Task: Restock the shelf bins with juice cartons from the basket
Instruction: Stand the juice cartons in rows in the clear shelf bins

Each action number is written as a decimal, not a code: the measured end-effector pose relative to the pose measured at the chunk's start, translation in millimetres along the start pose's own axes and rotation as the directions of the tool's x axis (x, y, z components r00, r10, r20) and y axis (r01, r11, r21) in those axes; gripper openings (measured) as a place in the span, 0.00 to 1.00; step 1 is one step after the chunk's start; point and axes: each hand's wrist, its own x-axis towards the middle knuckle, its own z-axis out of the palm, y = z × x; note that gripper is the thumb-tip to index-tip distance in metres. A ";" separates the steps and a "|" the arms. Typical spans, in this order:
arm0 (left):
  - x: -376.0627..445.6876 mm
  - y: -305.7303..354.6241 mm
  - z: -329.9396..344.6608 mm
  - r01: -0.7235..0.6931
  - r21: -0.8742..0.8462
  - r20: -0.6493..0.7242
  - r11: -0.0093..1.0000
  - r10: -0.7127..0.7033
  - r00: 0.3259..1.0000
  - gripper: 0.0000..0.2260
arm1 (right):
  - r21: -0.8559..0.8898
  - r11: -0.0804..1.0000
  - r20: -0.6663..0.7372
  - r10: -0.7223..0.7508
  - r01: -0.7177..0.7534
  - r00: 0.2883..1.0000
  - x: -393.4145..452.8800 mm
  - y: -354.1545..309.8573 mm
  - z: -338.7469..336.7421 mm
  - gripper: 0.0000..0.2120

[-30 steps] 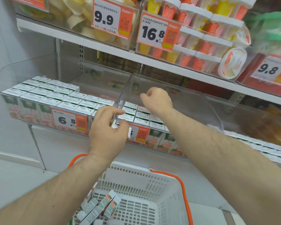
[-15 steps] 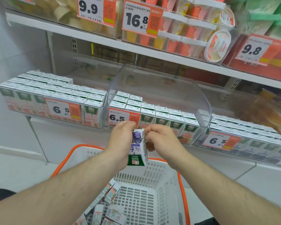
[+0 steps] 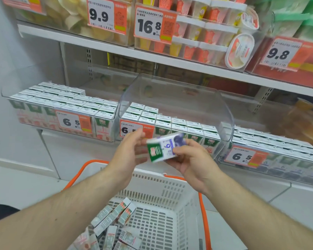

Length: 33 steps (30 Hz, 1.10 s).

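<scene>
1. A person stood facing a shop shelf, both bare forearms reaching in from the bottom of the head view, with a single juice carton (image 3: 165,147) held between the hands near the centre.
2. The right hand (image 3: 192,161) gripped the carton from below and from the 3 o'clock side, thumb curled over its near face and the other fingers under it. The left hand (image 3: 128,150) sat just beside the carton at 9 o'clock, fingers fairly straight and touching its left end; blur hid whether they pinched it.
3. The carton lay tilted, its long axis running from 8 o'clock up toward 2 o'clock, green end at lower left and purple end at upper right.
4. The middle bin (image 3: 175,91), a clear plastic tray on the shelf, lay at 12 o'clock from the carton, just beyond the fingers. Its front rows held upright cartons, while the back stood open.
5. The left bin (image 3: 5,93) at 10 o'clock looked nearly full; the right bin (image 3: 222,159) at 3 o'clock also held rows.
6. The white basket (image 3: 170,181) with orange handles sat at 6 o'clock, below the arms, with more cartons (image 3: 114,215) lying loose in its left part.
7. Judging by the grip, the right hand carried the load and was likelier to place it; the carton would probably need turning upright to match the rows.
</scene>
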 end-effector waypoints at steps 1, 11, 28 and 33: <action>-1.5 -2.0 -2.4 0.028 0.037 0.050 0.999 -0.030 0.998 0.19 | 0.129 0.992 0.006 0.011 -0.011 1.000 0.3 -0.3 -1.6 0.10; -6.5 -10.3 -1.6 -0.267 0.285 0.126 0.921 0.240 0.962 0.12 | -0.437 0.897 -0.080 -0.105 0.060 0.991 -1.5 9.4 -10.8 0.16; -1.9 -0.3 45.8 -0.639 0.636 0.259 0.434 0.659 0.706 0.19 | -0.665 0.640 -0.060 -0.559 0.385 0.827 -15.8 -10.8 -2.5 0.17; 2.7 -2.9 91.7 -0.631 0.498 0.272 0.594 0.585 0.765 0.25 | 0.008 0.985 -0.268 -0.166 0.174 0.949 -15.4 -50.3 -30.8 0.10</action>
